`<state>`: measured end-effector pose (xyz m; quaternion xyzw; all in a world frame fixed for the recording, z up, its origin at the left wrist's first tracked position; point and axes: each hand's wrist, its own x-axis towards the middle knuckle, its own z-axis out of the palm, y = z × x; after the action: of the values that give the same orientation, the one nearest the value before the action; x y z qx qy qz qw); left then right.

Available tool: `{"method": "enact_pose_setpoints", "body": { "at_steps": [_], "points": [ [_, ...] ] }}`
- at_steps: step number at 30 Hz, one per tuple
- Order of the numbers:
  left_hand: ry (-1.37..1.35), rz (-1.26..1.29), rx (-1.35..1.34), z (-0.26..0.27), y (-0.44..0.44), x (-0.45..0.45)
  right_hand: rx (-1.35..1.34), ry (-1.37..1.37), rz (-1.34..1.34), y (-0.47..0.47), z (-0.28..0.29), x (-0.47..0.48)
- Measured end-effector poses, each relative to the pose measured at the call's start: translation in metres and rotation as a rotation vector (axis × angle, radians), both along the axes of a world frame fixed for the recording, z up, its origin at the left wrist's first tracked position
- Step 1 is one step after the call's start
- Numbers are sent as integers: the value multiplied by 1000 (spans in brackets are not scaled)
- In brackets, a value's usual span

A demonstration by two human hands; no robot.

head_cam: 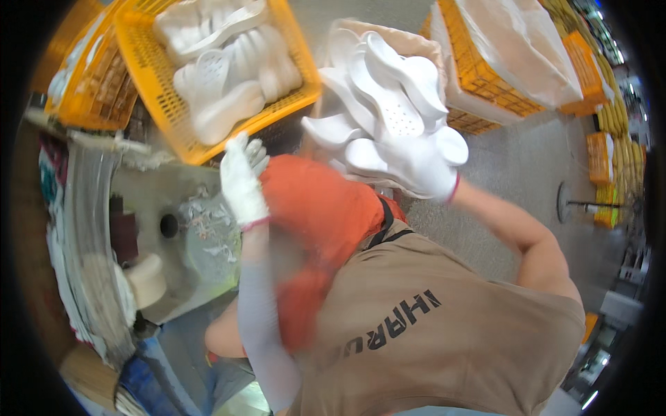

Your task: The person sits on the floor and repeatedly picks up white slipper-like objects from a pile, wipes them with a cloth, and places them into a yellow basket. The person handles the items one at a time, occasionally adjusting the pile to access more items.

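Note:
My left hand (242,179), in a white knit glove, is beside the near edge of a yellow plastic crate (244,136), fingers apart and nothing seen in them. White foam shoe soles (229,67) fill part of that crate. My right hand (424,166), gloved too and blurred by motion, lies over a heap of white shoe soles (387,99) in a container with a pale cloth liner (359,26). Its fingers blend into the white soles, so whether it grips one is hidden. Some soles in the heap have small holes.
At the left is a machine or bench surface (177,182) with a round hole and white scraps. Lined yellow crates (478,62) stand at the upper right, and another crate (99,93) at the upper left. A stand with a round base (563,203) is on the grey floor.

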<state>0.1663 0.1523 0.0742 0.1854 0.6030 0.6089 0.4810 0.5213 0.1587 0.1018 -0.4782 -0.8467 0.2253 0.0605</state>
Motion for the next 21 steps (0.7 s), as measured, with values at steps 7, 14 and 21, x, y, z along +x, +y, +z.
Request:
{"method": "enact_pose_setpoints", "body": {
  "at_steps": [7,14,21],
  "points": [
    [47,-346,-127,-11,69,97,-994,541,-1490,-141,-259,157],
    [-51,-329,-30,-65,58,82,-848,1388,-1498,-80,-312,156],
    [-42,-333,-142,-64,58,94,-895,249,-413,2,-157,179]
  ]
}}
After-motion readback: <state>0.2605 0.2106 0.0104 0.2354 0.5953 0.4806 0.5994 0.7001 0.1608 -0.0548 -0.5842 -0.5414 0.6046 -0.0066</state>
